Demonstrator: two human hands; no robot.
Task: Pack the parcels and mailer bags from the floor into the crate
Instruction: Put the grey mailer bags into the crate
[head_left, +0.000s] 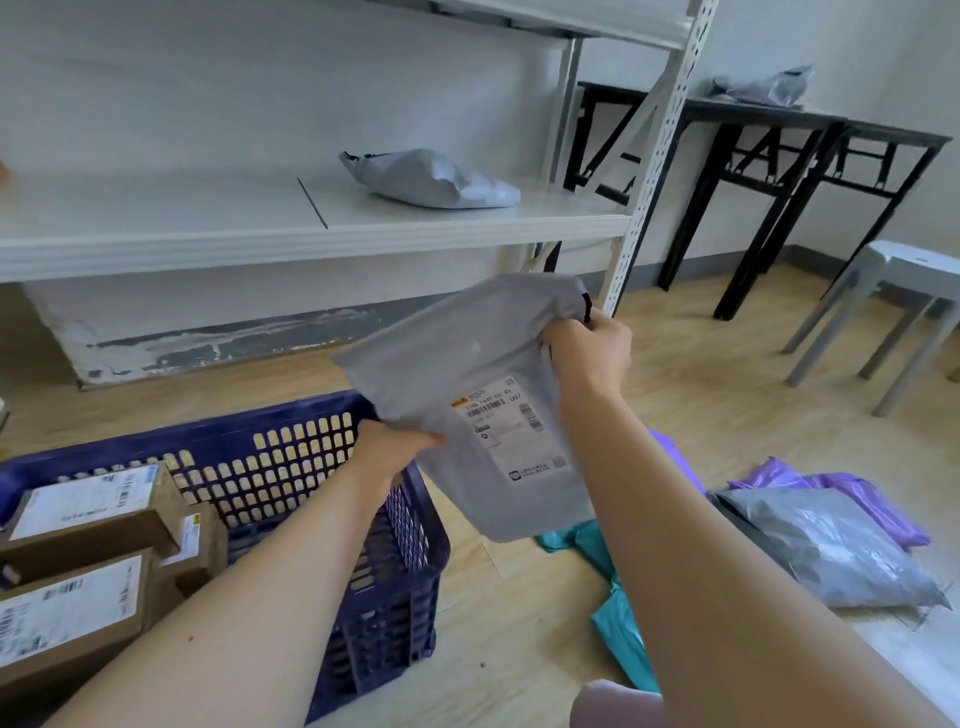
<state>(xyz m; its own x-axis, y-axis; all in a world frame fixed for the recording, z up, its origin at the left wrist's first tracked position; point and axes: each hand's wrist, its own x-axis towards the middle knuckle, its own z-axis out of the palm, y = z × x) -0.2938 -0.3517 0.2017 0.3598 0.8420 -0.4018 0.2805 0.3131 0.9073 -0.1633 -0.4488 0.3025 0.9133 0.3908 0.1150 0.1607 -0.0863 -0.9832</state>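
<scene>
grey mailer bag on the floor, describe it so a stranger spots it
Look at the pale wooden floor right of the dark blue plastic crate. Among the loose bags there, the crinkled grey plastic mailer bag lies against purple plastic bags. Its neighbours are purple or teal.

Left grip (397, 441), right grip (587, 356): bare. Left forearm (249, 582): bare along whole visible length; one small dark spot toward elbow end. Right forearm (675, 530): bare along whole visible length. Knee (615, 704) at bottom edge of frame: rounded, blurred; covering not discernible.
</scene>
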